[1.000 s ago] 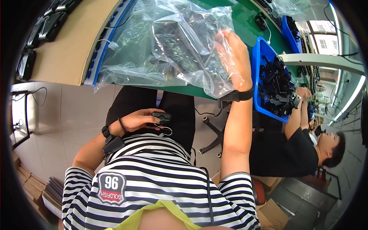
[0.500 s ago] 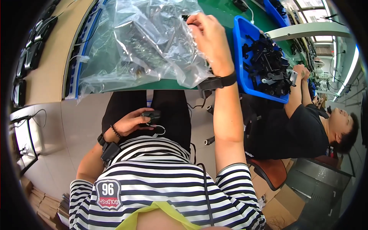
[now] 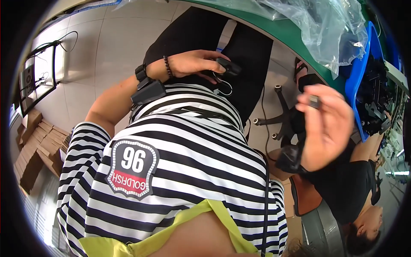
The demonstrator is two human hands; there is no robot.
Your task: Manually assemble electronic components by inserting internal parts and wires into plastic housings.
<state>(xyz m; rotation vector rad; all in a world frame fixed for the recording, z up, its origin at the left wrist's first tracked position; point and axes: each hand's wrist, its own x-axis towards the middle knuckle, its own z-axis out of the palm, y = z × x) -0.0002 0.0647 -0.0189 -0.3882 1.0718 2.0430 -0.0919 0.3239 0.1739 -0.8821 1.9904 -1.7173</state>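
Observation:
My left hand [image 3: 192, 64] rests over my lap, its fingers closed around a small black handheld device [image 3: 228, 66]. A short white cable [image 3: 227, 89] loops below that device. To the right, my right hand [image 3: 329, 124] is raised off the bench. Its thumb and fingertips pinch a small dark square piece [image 3: 314, 102], whose exact kind is blurred. Beyond this hand, a clear plastic bag [image 3: 319, 32] hangs partly over the edge of the green bench [image 3: 284, 32]; its contents cannot be made out from here.
A blue bin [image 3: 363, 81] of black parts stands on the bench at the right. A wheeled chair base [image 3: 280, 115] is on the floor. A seated co-worker [image 3: 342, 192] is at the lower right. Stacked cardboard [image 3: 40, 145] lies at the left.
My right hand has left the plastic bag and come back toward me, with a small dark square piece in its fingers. My view has swung round; the left hand still holds the black device.

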